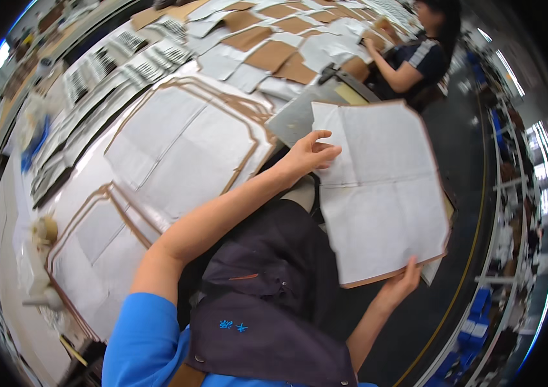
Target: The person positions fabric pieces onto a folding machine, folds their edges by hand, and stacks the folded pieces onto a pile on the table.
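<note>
A large white-faced panel (383, 193) with tan edges and a seam across it is tilted up to the right of my lap. My right hand (401, 284) grips its lower edge, thumb on the white face and fingers mostly hidden behind. Beside the panel's upper left edge is my left hand (311, 155), its fingers bent and apart, seemingly with nothing between them. Behind the panel's top lies a grey plate-like surface (296, 115) with a yellowish patch. Similar tan-edged panels (184, 138) lie stacked on the table to the left.
Another panel stack (103, 242) lies nearer on the left. Rows of dark-and-white strips (97, 109) and many brown and white pieces (271, 48) cover the far table. A co-worker (416, 61) sits at the far right. Shelving with blue boxes (474, 329) lines the right side.
</note>
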Motion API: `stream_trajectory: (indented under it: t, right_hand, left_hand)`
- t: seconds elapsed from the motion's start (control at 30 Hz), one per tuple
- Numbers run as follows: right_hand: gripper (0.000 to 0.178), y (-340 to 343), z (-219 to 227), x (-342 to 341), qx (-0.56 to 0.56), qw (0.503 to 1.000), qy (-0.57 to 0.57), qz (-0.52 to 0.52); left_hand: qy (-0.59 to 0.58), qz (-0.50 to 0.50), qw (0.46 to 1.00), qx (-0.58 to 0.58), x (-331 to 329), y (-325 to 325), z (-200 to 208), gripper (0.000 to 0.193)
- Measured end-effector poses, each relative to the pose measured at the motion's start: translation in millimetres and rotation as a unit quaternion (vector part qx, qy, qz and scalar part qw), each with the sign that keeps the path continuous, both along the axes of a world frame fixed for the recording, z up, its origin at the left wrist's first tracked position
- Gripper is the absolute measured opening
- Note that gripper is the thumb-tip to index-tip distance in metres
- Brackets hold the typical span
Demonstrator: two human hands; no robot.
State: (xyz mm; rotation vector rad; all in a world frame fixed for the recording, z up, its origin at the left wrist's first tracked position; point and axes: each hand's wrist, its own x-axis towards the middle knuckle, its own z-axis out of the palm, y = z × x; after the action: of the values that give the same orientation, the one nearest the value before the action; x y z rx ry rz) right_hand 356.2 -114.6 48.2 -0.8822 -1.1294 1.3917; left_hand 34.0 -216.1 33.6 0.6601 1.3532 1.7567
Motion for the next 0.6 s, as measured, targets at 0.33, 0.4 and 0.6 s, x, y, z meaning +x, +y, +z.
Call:
stream_trajectory:
  t: [0.33, 0.4, 0.6]
  right_hand:
    - [0.027, -95, -46, 49, -0.299, 0.834, -0.201, 0.418]
    - [0.027, -85, -23, 53, -0.154, 0.761, -0.308, 0.550]
    - [0.017, 54, 49, -5, 0.247, 0.868, -0.380, 0.203]
  left_hand:
    - [0.627, -0.037, 0.773, -0.088, 31, 100, -23, 0.050]
    - [0.654, -0.047, 0.749, -0.088, 26, 116, -20, 0.052]
    - [0.742, -0.087, 0.661, -0.063, 3, 160, -22, 0.061]
